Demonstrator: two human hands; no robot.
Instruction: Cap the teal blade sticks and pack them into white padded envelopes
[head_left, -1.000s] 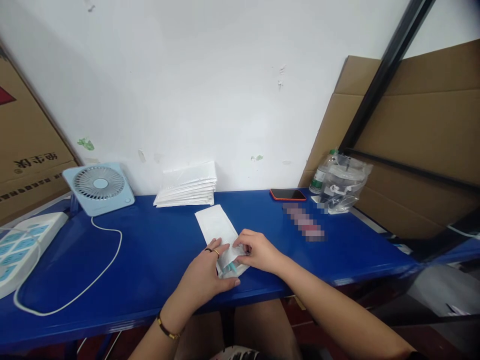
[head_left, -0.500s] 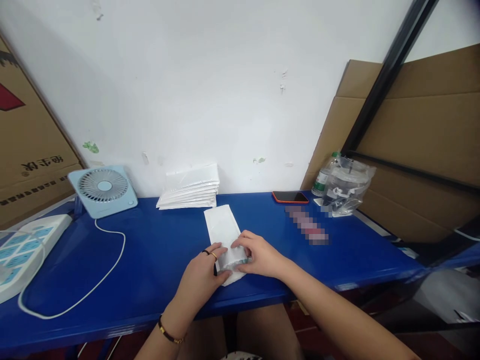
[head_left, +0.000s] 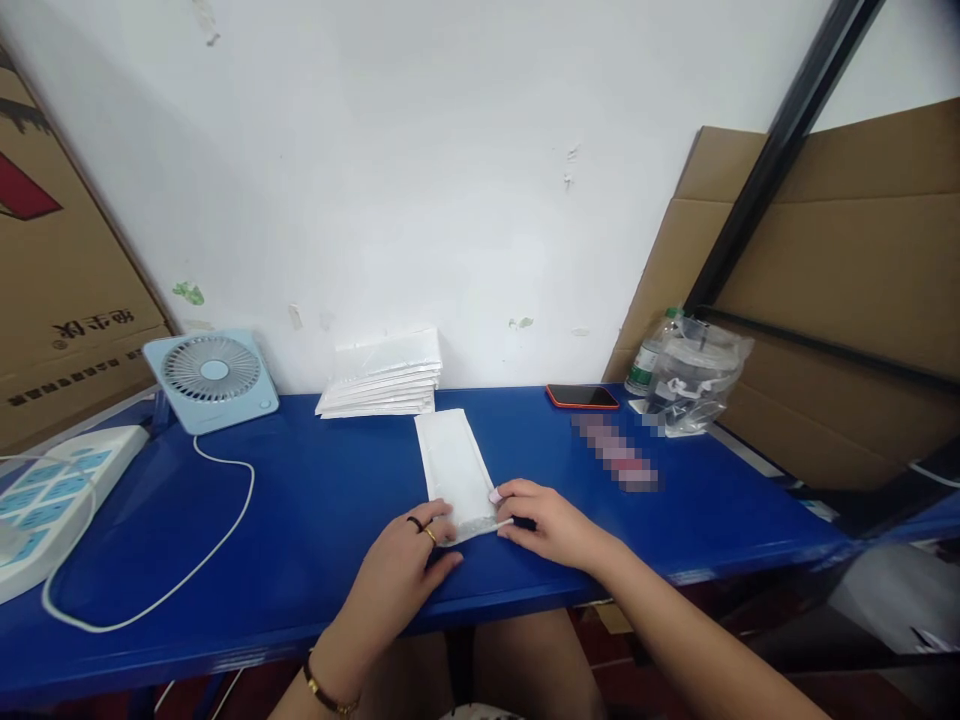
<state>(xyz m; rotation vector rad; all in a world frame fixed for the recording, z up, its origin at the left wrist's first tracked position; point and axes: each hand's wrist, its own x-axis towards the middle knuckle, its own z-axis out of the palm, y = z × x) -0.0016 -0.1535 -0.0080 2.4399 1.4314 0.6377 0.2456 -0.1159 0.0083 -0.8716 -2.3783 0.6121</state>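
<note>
A flat white pouch (head_left: pixel 456 472) lies on the blue table, long and narrow, its far end angled slightly left and its near end folded or pressed flat. That near end sits between the left hand (head_left: pixel 405 570) and the right hand (head_left: pixel 551 522), whose fingertips touch its two corners.

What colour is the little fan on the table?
Light blue; the fan shows in the head view.

table (head_left: pixel 300 520): smooth shiny blue | pouch (head_left: pixel 456 470): matt white paper | fan (head_left: pixel 212 378): smooth light-blue plastic | bag (head_left: pixel 694 375): clear shiny plastic | boxes (head_left: pixel 847 270): dull brown cardboard | phone (head_left: pixel 583 396): glossy black
</note>
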